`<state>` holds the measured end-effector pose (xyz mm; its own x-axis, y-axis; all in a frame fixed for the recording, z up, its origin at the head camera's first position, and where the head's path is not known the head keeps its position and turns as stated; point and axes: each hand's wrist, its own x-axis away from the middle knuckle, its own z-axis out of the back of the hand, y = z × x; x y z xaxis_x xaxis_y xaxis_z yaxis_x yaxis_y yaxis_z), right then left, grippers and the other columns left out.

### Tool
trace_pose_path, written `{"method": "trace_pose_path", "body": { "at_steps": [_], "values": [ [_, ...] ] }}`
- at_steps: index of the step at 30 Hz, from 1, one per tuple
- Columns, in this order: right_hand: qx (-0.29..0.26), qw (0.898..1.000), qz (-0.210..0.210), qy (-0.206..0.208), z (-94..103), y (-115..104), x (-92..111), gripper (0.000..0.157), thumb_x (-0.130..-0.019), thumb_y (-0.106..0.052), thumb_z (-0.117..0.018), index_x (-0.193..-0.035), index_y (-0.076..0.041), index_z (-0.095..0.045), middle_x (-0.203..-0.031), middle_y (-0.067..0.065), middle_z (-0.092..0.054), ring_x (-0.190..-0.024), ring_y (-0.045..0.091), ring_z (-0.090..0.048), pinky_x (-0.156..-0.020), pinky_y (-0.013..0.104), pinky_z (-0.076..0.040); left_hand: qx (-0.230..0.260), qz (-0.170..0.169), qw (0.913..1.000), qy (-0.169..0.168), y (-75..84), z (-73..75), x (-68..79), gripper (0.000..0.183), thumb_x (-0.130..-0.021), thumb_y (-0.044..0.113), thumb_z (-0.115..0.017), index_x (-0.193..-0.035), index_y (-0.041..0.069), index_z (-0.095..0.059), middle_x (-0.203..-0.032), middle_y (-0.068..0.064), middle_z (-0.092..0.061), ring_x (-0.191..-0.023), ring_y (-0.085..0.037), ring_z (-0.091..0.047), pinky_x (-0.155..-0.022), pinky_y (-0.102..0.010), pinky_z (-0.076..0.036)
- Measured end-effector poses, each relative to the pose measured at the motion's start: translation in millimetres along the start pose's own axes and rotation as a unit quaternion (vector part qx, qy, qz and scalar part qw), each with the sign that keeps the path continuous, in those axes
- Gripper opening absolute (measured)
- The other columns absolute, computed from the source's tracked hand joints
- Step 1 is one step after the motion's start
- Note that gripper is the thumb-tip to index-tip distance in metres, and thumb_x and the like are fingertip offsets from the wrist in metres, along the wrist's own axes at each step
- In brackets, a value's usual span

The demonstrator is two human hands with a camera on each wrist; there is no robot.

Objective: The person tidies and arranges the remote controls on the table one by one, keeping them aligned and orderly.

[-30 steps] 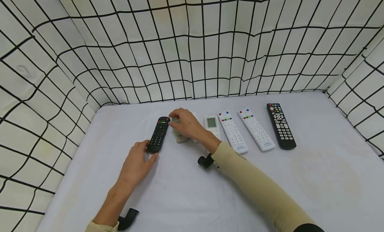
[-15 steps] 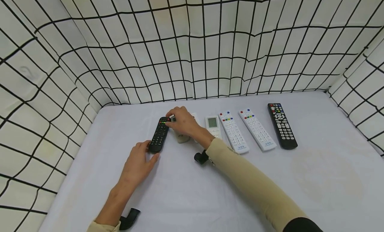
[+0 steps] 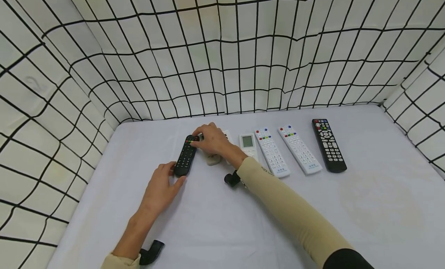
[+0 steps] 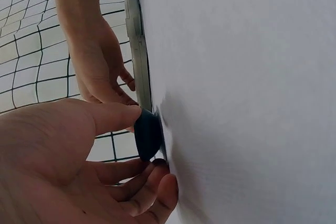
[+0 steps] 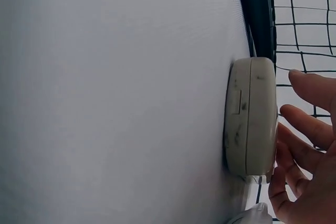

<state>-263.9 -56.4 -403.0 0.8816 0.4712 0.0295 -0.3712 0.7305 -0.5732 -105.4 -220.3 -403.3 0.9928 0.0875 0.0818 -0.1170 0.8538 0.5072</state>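
Observation:
My left hand (image 3: 160, 189) holds the near end of a black remote control (image 3: 185, 157), thumb on one side and fingers on the other. In the left wrist view this remote (image 4: 148, 136) shows end-on, close along the white cloth. My right hand (image 3: 213, 139) is over the remote's far end, its thumb and forefinger overlapping the upper right corner in the head view. Under that hand lies a beige remote control (image 3: 213, 159), partly hidden. The right wrist view shows the beige remote (image 5: 251, 116) side-on, with loosely bent right fingers (image 5: 310, 127) close to its face.
To the right stand in a row a white remote with a small screen (image 3: 247, 142), two white remotes (image 3: 272, 153) (image 3: 299, 150) and a black remote (image 3: 328, 145). Another white one is mostly hidden behind my right hand. Black netting (image 3: 240, 52) surrounds the white table (image 3: 222, 222).
My right hand has shifted slightly left, so its thumb now overlaps the black remote's far end. The left hand keeps its hold, and the head view has shifted a little.

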Motion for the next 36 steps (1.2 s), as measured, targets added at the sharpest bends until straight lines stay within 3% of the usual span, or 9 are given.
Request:
{"method": "trace_pose_path", "body": {
  "at_steps": [14,24,30,36],
  "values": [
    [0.01,1.0,0.009,-0.012,0.2,5.3,-2.9,0.046,-0.096,-0.046,-0.073,-0.137,-0.025,-0.068,-0.136,-0.003,-0.068,-0.13,0.024,-0.053,-0.109,0.045,-0.046,0.022,-0.014,0.9996,0.007,-3.2,-1.5,-9.0,0.063,-0.099,0.021,-0.071,-0.15,-0.006,-0.046,-0.129,-0.025,-0.057,-0.111,-0.034,-0.058,-0.088,-0.045,-0.048],
    [-0.028,1.0,0.001,0.0,0.2,3.0,-1.1,0.05,-0.095,-0.045,-0.075,-0.14,-0.024,-0.064,-0.139,-0.006,-0.068,-0.128,0.02,-0.054,-0.107,0.042,-0.047,0.041,-0.003,0.9991,0.013,-2.9,-2.0,-6.5,0.064,-0.097,0.016,-0.074,-0.15,-0.006,-0.045,-0.128,-0.025,-0.057,-0.109,-0.034,-0.058,-0.086,-0.042,-0.047],
    [-0.06,0.998,0.018,0.016,-2.9,-1.2,-1.3,0.051,-0.094,-0.043,-0.077,-0.138,-0.022,-0.064,-0.138,-0.005,-0.067,-0.124,0.018,-0.058,-0.104,0.038,-0.05,0.062,-0.009,0.9979,0.019,-4.1,2.9,-1.8,0.064,-0.097,0.015,-0.073,-0.151,-0.006,-0.044,-0.134,-0.027,-0.055,-0.122,-0.04,-0.06,-0.092,-0.047,-0.051],
    [-0.106,0.993,0.038,0.034,-5.4,-4.1,-0.4,0.055,-0.093,-0.035,-0.08,-0.14,-0.015,-0.062,-0.139,0.002,-0.066,-0.128,0.021,-0.059,-0.107,0.038,-0.05,0.075,-0.013,0.9966,0.031,-4.2,4.8,0.4,0.064,-0.096,0.014,-0.075,-0.15,-0.004,-0.046,-0.132,-0.025,-0.055,-0.121,-0.038,-0.061,-0.084,-0.036,-0.049]
  ]
}}
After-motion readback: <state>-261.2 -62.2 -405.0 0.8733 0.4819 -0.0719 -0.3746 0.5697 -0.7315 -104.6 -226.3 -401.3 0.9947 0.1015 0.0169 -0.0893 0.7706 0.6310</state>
